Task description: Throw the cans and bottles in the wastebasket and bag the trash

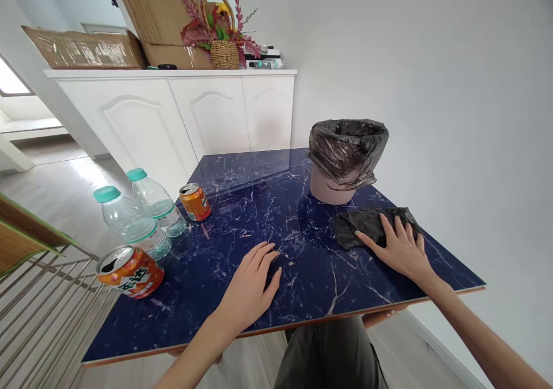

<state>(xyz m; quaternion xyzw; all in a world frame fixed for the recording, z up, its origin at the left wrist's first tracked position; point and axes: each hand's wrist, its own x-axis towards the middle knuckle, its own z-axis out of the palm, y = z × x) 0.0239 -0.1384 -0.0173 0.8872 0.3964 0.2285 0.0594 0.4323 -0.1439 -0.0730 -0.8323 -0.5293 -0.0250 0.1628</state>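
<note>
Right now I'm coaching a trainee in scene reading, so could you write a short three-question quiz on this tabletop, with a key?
1. Fill in: lying on the flat black plastic piece is the person's ____.
2. True or false: the pale pinkish-grey bin has a black plastic liner.
3. How many orange metal drink cans stand on the dark blue marbled tabletop? A) one B) two C) three

Key: 1. right hand; 2. true; 3. B
</note>
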